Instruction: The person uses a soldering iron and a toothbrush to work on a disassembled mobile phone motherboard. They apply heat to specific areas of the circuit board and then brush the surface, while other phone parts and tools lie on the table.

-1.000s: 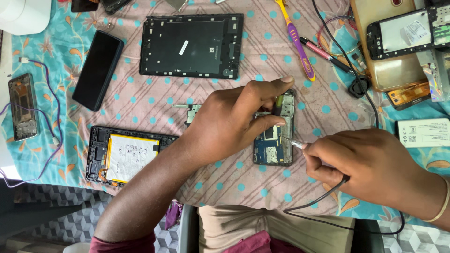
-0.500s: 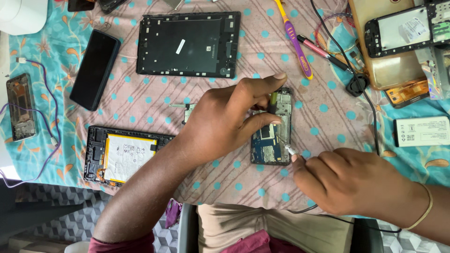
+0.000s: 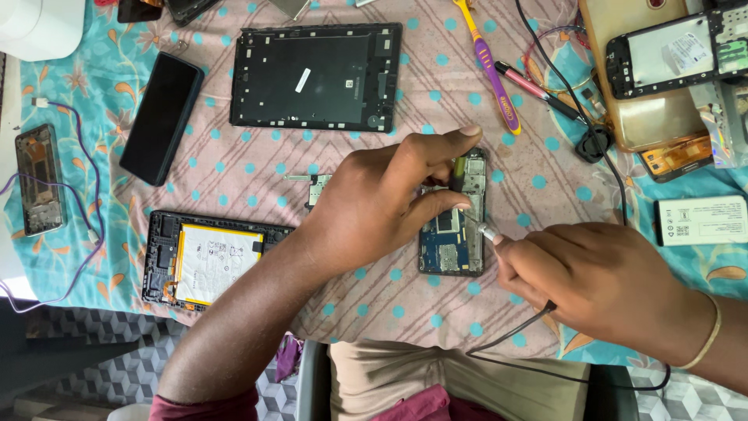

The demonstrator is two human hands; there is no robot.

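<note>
Left hand [image 3: 382, 203]: It lies over the open phone [image 3: 454, 226] with the thumb and a long finger pressed on its edges. It is clamped on the phone, which looks like a way to keep the phone from sliding.

Right hand [image 3: 600, 273]: The fingers are shut tight around a thin tool with a cord [image 3: 489, 231]. The metal tip points at the top half of the phone's board, so the grip sits close to the tip, likely for small, careful moves.

Open phone: It has no back and shows a blue board. It lies flat on the desk [image 3: 374, 296], near the front edge, between the two hands and right in front of the person.

Cord: The black cord [image 3: 538, 351] runs from the tool, under the right hand and off the desk's front edge, out of the way of the work.

Cloth: A pink cloth with blue dots covers the desk, a soft place for small parts.

Other things: A big black tablet frame [image 3: 315, 76] lies farther back. A dark phone [image 3: 160, 117] lies to its left. An opened tablet with a white battery [image 3: 206, 261] lies by the left arm. A purple and yellow brush [image 3: 491, 66] and a pink pen [image 3: 530, 86] rest at the back right. More phone parts [image 3: 662, 54] sit in the far right corner. All are apart from the hands, pushed aside yet near enough to reach.
</note>
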